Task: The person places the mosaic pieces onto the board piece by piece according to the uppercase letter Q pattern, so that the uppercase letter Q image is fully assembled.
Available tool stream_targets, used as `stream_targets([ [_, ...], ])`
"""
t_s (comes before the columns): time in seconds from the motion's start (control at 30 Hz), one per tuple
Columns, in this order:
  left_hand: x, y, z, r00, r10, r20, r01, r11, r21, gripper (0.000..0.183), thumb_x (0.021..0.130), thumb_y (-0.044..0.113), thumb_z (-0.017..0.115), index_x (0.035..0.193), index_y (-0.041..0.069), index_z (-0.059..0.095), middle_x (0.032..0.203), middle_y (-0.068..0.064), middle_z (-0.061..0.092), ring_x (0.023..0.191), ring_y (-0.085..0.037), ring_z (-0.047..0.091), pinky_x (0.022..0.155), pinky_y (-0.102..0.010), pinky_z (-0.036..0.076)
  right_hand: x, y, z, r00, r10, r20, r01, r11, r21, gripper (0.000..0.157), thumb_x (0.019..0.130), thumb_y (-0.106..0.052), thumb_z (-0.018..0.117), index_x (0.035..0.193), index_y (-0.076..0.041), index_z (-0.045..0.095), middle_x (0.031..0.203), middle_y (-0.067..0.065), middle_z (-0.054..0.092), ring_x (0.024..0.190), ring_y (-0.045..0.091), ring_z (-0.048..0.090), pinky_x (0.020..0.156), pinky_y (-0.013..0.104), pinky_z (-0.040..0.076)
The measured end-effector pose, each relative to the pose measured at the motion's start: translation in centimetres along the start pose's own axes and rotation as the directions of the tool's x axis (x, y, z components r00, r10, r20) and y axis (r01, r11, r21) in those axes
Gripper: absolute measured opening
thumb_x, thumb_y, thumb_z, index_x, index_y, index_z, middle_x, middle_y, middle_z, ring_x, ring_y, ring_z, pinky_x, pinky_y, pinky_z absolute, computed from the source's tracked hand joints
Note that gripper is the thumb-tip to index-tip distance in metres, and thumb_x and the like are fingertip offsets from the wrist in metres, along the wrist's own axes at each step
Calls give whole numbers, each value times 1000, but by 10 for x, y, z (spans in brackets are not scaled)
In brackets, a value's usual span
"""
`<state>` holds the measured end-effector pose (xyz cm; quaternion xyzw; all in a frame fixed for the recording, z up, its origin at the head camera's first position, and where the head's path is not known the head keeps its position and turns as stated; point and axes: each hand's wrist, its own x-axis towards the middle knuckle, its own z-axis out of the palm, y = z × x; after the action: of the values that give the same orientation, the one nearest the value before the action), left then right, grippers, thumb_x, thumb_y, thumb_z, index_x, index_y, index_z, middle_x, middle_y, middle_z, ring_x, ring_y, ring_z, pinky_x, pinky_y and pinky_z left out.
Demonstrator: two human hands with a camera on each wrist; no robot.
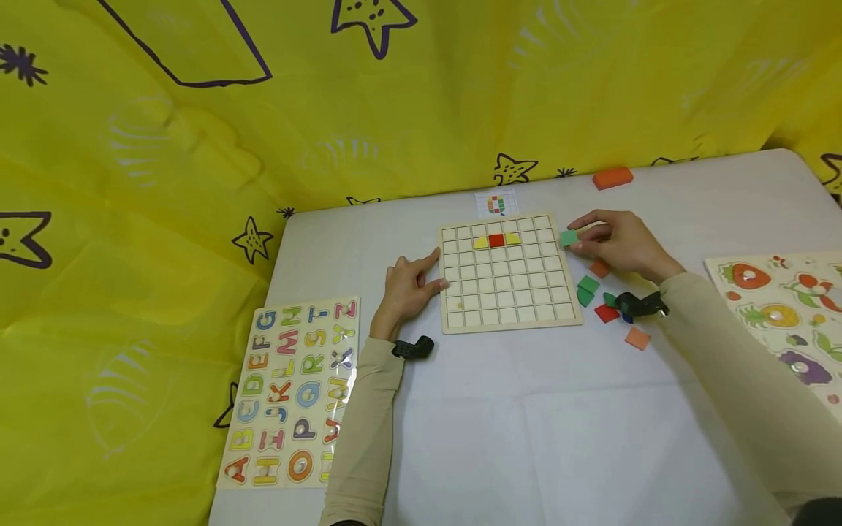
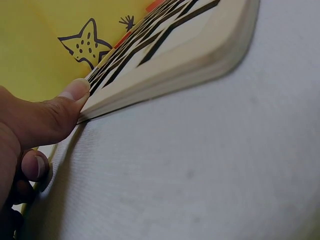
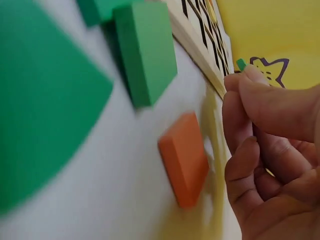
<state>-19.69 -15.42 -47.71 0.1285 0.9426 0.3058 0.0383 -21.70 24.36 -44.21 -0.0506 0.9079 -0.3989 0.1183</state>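
Observation:
A wooden grid board (image 1: pixel 511 326) lies on the table, with a red square tile (image 1: pixel 496 240) between two yellow tiles (image 1: pixel 482 242) in an upper row. My left hand (image 1: pixel 408 288) rests at the board's left edge, thumb and index finger spread along it. The left wrist view shows the thumb (image 2: pixel 55 115) pressing against the rim. Just beyond the right edge, my right hand (image 1: pixel 615 237) pinches a light green tile (image 1: pixel 569 238) between thumb and fingertips. Below that hand lie an orange tile (image 3: pixel 185 160) and several loose green and red tiles (image 1: pixel 588 286).
A small pattern card (image 1: pixel 496 204) lies behind the board. An orange block (image 1: pixel 612 178) is at the back right. An alphabet puzzle (image 1: pixel 289 394) sits at left, a fruit puzzle (image 1: pixel 776 285) at right. Yellow patterned cloth (image 1: pixel 421 109) hangs behind the table.

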Motion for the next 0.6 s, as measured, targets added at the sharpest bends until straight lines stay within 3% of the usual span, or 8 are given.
stream_targets([
  [0.13, 0, 0, 0, 1000, 0, -2, 0, 1000, 1, 68, 96, 37, 78, 157, 21, 53, 70, 3, 42, 76, -17, 31, 83, -35, 23, 5, -5, 8, 1000, -15, -24, 16, 999, 33, 41, 99, -28, 77, 134, -7, 67, 115, 17, 79, 89, -3, 62, 76, 18, 46],
  [0.6, 1, -1, 1, 1000, 7, -2, -7, 1000, 9, 68, 96, 38, 78, 157, 21, 53, 70, 3, 43, 75, -17, 31, 82, -35, 24, 20, -27, 32, 996, -93, -15, 93, 993, 77, 33, 97, -22, 80, 124, -4, 74, 110, 15, 72, 95, 24, 62, 78, 16, 46],
])
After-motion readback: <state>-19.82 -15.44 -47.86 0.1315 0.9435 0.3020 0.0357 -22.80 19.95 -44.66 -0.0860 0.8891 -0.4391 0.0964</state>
